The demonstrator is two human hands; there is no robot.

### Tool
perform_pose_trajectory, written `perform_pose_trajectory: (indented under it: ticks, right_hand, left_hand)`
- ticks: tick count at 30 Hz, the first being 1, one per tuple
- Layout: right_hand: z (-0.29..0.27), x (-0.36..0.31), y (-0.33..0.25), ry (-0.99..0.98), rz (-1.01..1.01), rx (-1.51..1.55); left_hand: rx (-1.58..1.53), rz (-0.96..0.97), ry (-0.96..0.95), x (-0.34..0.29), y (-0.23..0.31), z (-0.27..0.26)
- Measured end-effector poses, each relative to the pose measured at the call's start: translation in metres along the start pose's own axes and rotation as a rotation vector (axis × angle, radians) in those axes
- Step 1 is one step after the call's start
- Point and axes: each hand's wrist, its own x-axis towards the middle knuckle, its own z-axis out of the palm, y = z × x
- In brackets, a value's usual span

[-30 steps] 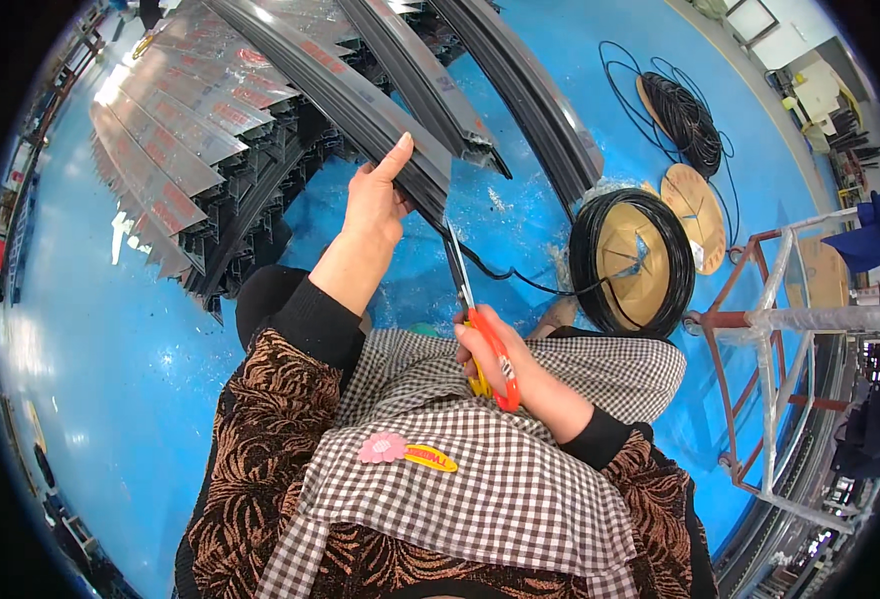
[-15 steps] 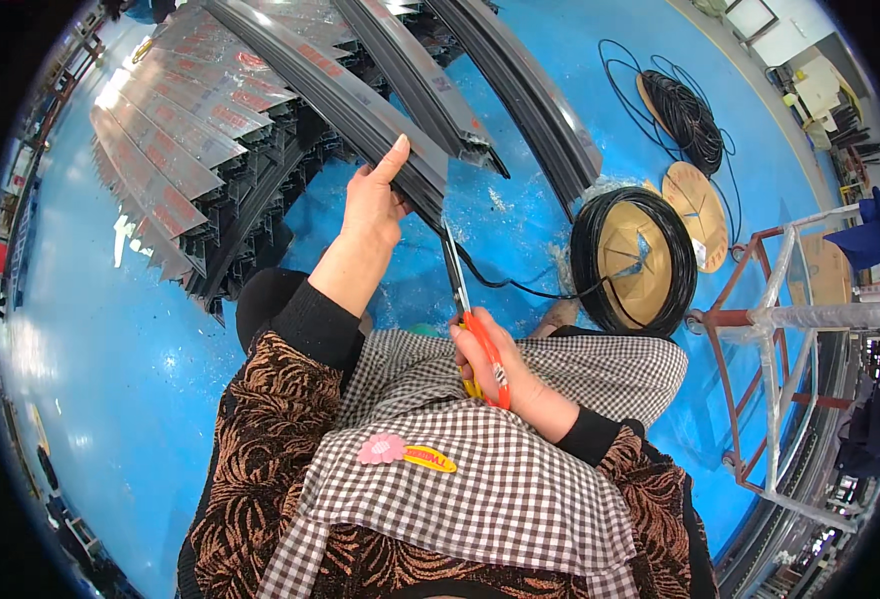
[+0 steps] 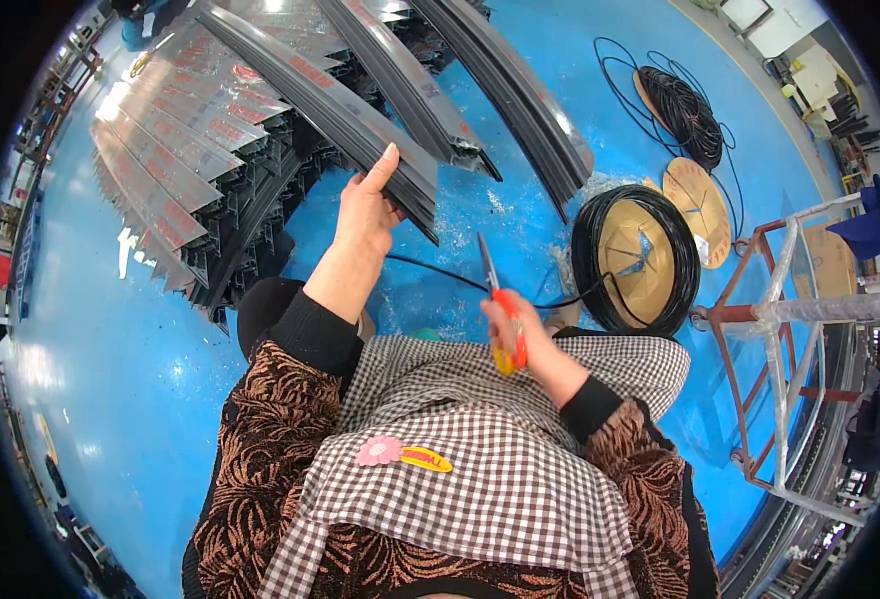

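Note:
My left hand point(image 3: 365, 212) is closed on the near end of a long dark grey profile point(image 3: 305, 85), thumb on its upper face. The profile slants away to the far left, its cut end pointing toward me. In my right hand point(image 3: 530, 337) is a pair of scissors point(image 3: 510, 314) with red and yellow handles. Their blades point away from me, apart from the profile's end, and look closed together. A thin black cord point(image 3: 425, 266) passes below the profile and the scissors, running right to a coil of black cord point(image 3: 586, 262) wound on a cardboard disc.
A stack of grey profiles point(image 3: 175, 160) lies at the far left. Two more profiles point(image 3: 505, 100) reach in from the far side. Another cord bundle point(image 3: 682, 120) and a cardboard disc point(image 3: 695, 200) lie on the blue floor point(image 3: 110, 389). At right stands a wheeled red-and-grey metal frame point(image 3: 775, 319).
The scissors moved right, away from the profile's end. The cord formerly running up to that end now lies lower and free of the blades. My left hand and profile shifted slightly left.

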Motion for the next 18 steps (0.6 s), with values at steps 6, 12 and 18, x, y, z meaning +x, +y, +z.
perform_pose_trajectory:
  ticks: [6, 12, 18]
  right_hand:
    - [-0.076, 0.095, 0.037, 0.217, -0.015, -1.122]
    - [-0.152, 0.153, 0.063, 0.229, -0.216, -1.163]
    - [-0.182, 0.212, -0.084, 0.028, -0.279, -0.321]
  left_hand:
    - [-0.129, -0.026, -0.114, 0.004, 0.001, -0.026]
    - [-0.063, -0.022, 0.012, 0.010, 0.016, -0.029]
    - [0.088, 0.172, 0.103, 0.040, 0.043, -0.024]
